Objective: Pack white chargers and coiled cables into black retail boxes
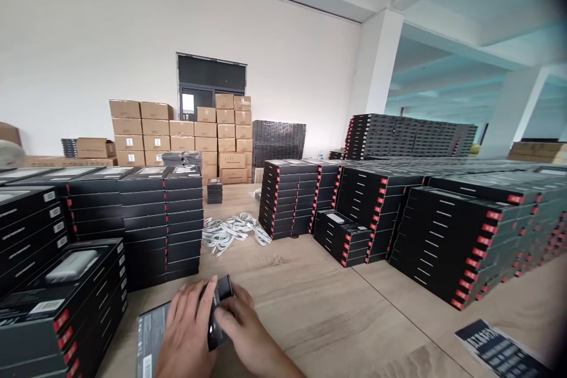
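A flat black box [149, 339], with fine print and a barcode label on its visible face, lies near the table's front edge. My left hand [188, 325] rests over it, fingers close together and curved across its top. Its far right part stands up as a glossy dark end panel [220, 310]. My right hand [243, 322] grips that panel, thumb on the near face and fingers behind. Whether the panel is a flap or the box's side I cannot tell, since both hands cover much of it.
Stacked black boxes [183, 227] rise at the left, with more stacks [443, 242] at the right. White cables [233, 231] lie in a loose heap between them. A printed sheet [500, 345] is at the right front. Brown cartons [181, 130] stand by the wall.
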Demonstrator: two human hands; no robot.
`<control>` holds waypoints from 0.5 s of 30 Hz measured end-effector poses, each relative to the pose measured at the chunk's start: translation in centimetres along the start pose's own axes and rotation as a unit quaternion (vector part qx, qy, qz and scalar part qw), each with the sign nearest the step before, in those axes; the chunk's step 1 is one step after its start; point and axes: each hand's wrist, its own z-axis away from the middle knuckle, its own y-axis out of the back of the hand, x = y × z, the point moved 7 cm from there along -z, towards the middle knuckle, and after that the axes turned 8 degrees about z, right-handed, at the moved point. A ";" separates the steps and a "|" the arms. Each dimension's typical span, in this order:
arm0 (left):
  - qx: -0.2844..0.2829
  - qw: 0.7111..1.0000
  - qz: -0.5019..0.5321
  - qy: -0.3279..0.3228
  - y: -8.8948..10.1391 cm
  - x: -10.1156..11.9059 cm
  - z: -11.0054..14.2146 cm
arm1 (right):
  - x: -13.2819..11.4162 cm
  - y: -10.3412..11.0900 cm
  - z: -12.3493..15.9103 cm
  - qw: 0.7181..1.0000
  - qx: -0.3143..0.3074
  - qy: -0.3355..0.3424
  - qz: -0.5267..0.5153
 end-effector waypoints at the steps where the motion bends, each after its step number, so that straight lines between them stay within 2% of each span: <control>1: -0.012 1.000 0.006 -0.003 -0.2 0.0 0.0 | 0.2 0.0 -0.1 0.999 -0.002 -0.014 -0.048; 3: -0.025 1.000 0.018 0.000 -0.5 0.2 -0.1 | 0.7 0.5 -0.3 0.988 0.005 -0.046 -0.149; 6: -0.039 0.999 0.029 0.025 -0.4 0.2 -0.4 | 1.5 1.9 -0.9 0.956 0.022 -0.099 -0.275; 10: -0.064 0.995 0.031 0.063 -0.2 -0.2 -0.6 | 3.2 4.1 -1.5 0.885 0.074 -0.177 -0.424; 12: -0.085 0.993 0.031 0.073 -0.2 -0.4 -0.5 | 4.1 4.7 -1.7 0.857 0.085 -0.203 -0.467; 15: -0.119 0.988 0.023 0.092 -0.4 -1.0 -0.3 | 5.5 5.8 -2.0 0.857 0.110 -0.224 -0.450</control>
